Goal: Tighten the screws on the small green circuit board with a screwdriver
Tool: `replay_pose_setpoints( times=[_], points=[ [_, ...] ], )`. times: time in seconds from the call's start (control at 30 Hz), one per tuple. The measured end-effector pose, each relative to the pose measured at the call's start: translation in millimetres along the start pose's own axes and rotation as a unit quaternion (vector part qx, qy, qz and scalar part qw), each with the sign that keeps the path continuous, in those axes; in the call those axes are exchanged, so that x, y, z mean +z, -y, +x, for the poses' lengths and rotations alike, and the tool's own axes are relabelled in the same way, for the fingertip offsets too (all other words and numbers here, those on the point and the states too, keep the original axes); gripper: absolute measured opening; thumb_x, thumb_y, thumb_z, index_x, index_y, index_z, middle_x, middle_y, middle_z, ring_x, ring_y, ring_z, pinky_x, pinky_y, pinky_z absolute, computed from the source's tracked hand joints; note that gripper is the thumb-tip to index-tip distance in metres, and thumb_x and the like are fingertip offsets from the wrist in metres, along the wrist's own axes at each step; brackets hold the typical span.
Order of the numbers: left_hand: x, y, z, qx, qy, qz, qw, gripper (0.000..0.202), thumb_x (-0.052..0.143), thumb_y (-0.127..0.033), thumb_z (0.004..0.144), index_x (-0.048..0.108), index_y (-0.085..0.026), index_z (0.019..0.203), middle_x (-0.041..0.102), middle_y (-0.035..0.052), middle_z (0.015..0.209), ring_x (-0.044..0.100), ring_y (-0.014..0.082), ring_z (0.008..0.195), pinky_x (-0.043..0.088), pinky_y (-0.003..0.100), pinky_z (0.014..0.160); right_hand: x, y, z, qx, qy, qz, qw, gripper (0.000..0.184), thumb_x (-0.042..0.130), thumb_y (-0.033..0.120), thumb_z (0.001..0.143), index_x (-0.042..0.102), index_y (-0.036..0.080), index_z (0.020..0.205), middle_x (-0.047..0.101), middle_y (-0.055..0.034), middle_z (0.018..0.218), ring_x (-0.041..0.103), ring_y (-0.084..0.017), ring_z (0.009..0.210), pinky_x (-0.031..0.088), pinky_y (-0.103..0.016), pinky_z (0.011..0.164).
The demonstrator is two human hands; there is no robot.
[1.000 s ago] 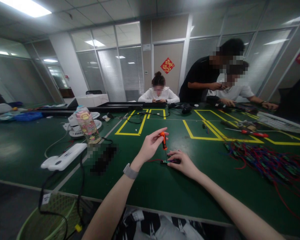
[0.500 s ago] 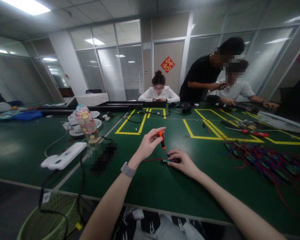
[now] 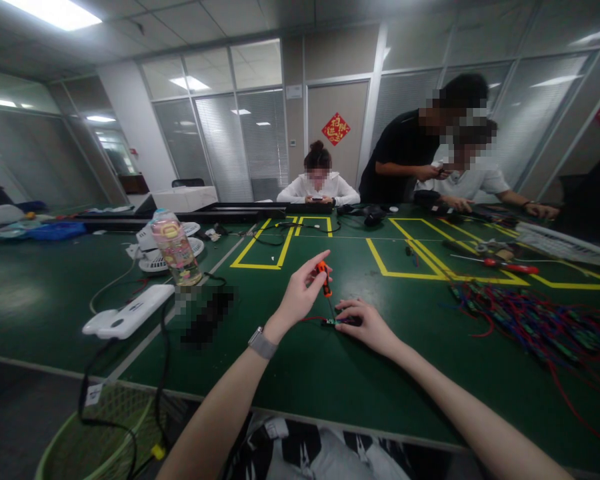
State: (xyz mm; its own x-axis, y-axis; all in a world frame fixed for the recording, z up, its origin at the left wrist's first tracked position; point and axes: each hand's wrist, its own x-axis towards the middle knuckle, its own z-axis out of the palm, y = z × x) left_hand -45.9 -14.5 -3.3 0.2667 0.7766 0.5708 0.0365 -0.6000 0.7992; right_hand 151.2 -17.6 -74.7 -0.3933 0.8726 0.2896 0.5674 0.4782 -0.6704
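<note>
My left hand (image 3: 303,288) is closed round the orange and black handle of a screwdriver (image 3: 326,281), its index finger stretched up past the handle's end. The screwdriver leans slightly, its thin shaft running down to a small green circuit board (image 3: 330,323) on the green table. My right hand (image 3: 364,324) rests on the table and pinches the right end of that board; part of the board is hidden under its fingers. A red wire (image 3: 313,319) runs left from the board, below my left hand.
A heap of wired circuit boards (image 3: 545,327) lies on the right, near a red-handled screwdriver (image 3: 510,266). On the left stand a drink bottle (image 3: 176,250) and a white handheld device (image 3: 135,312). A green basket (image 3: 55,443) sits below the table edge. People sit and stand across the table.
My left hand and forearm have shifted a little to the right, and the fingers have turned round the screwdriver handle. My right hand and the board have stayed put.
</note>
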Motion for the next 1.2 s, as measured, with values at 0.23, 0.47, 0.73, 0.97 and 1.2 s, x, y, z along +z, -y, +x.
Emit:
replay_pose_setpoints(
  times=[0.23,0.47,0.73,0.97,1.2],
  points=[
    [2.9,0.1,-1.3,0.034,-0.025,0.078,0.996,0.035,0.057,-0.028,0.091,0.059,-0.024,0.126,0.06,0.0034,0.1,0.06,0.0139,0.085,0.052,0.026,0.078,-0.1,-0.9,-0.3,-0.003,-0.004,0.002,1.0,0.01,0.074,0.028,0.074,0.076,0.023,0.083,0.071,-0.0081,0.112,0.06,-0.03,0.115,0.018,-0.06,0.113],
    [6.0,5.8,-1.9,0.017,-0.036,0.041,0.998,0.041,0.051,-0.025,0.094,0.05,-0.023,0.135,0.062,0.0052,0.106,0.064,0.0138,0.084,0.054,0.027,0.078,1.7,-3.0,0.4,-0.005,-0.004,-0.002,1.0,0.011,0.074,0.028,0.074,0.077,0.023,0.083,0.07,-0.0088,0.112,0.059,-0.03,0.116,0.019,-0.06,0.112],
    [9.9,-0.8,-5.6,0.063,-0.045,0.121,0.99,0.037,0.044,-0.026,0.098,0.049,-0.024,0.135,0.058,0.0045,0.105,0.06,0.0142,0.087,0.052,0.027,0.08,1.9,-3.4,0.2,-0.007,-0.006,0.005,1.0,0.011,0.074,0.029,0.075,0.077,0.024,0.083,0.07,-0.0083,0.112,0.059,-0.03,0.116,0.017,-0.06,0.112],
    [12.1,-3.2,-6.4,0.099,-0.08,0.17,0.977,0.026,0.061,-0.026,0.089,0.062,-0.023,0.115,0.057,0.002,0.092,0.056,0.015,0.082,0.05,0.027,0.075,1.2,-1.9,-0.5,-0.009,-0.008,0.004,1.0,0.01,0.074,0.029,0.075,0.077,0.024,0.083,0.07,-0.0083,0.112,0.059,-0.029,0.115,0.017,-0.06,0.113],
    [13.4,-3.7,-8.5,0.08,-0.054,0.151,0.984,0.038,0.041,-0.025,0.099,0.047,-0.022,0.136,0.058,0.0056,0.104,0.058,0.0148,0.086,0.05,0.028,0.078,1.6,-2.5,-0.1,-0.01,-0.012,0.003,1.0,0.01,0.074,0.03,0.074,0.077,0.024,0.083,0.07,-0.0081,0.111,0.059,-0.029,0.115,0.019,-0.06,0.112]
  ],
)
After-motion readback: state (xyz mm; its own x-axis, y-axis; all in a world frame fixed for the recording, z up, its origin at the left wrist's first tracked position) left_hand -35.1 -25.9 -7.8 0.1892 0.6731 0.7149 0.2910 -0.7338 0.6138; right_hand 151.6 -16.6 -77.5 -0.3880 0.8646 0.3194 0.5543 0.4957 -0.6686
